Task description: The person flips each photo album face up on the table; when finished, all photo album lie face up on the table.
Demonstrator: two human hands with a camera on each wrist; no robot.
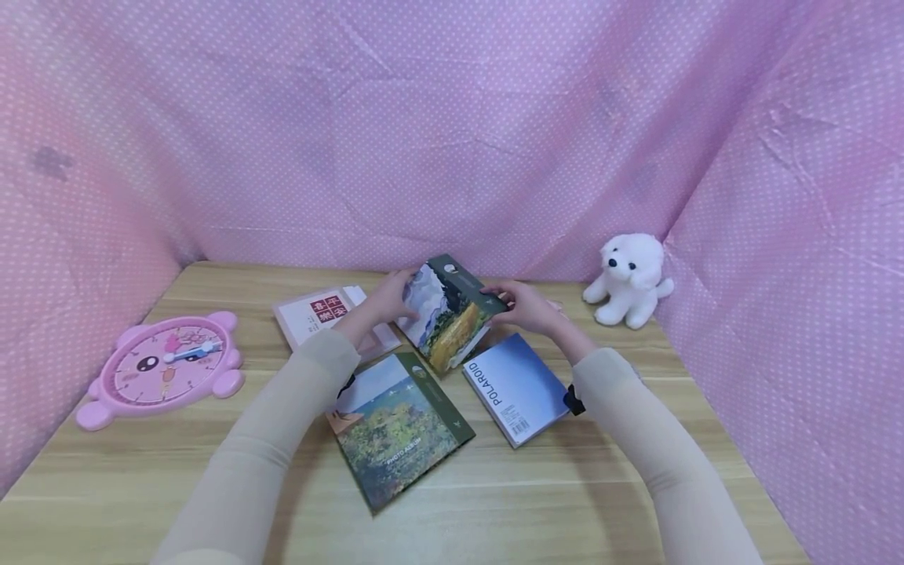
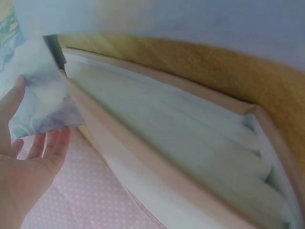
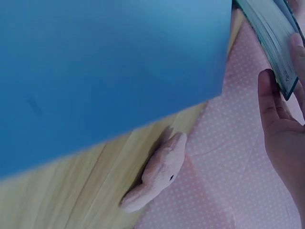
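Note:
Both hands hold a photo album point(image 1: 452, 318) with a painted field and cypress cover and a dark green spine strip. It stands tilted over the back middle of the table. My left hand point(image 1: 390, 302) grips its left edge; in the left wrist view the thumb lies on the cover, the fingers behind. On the opposite edge, my right hand point(image 1: 526, 306) pinches the corner by the spine, and in the right wrist view the page edges point(image 3: 276, 43) show between thumb and fingers. Just below lie a second photo album point(image 1: 406, 431) with a seaside painting and a blue POLAROID book point(image 1: 519, 388).
A white album point(image 1: 304, 318) with red characters lies under my left forearm, its clear sleeves point(image 2: 167, 124) seen edge-on. At the left sits a pink toy clock point(image 1: 169, 365); a white plush dog point(image 1: 628, 278) is back right. A small pink plush point(image 3: 159, 174) lies beyond the POLAROID book.

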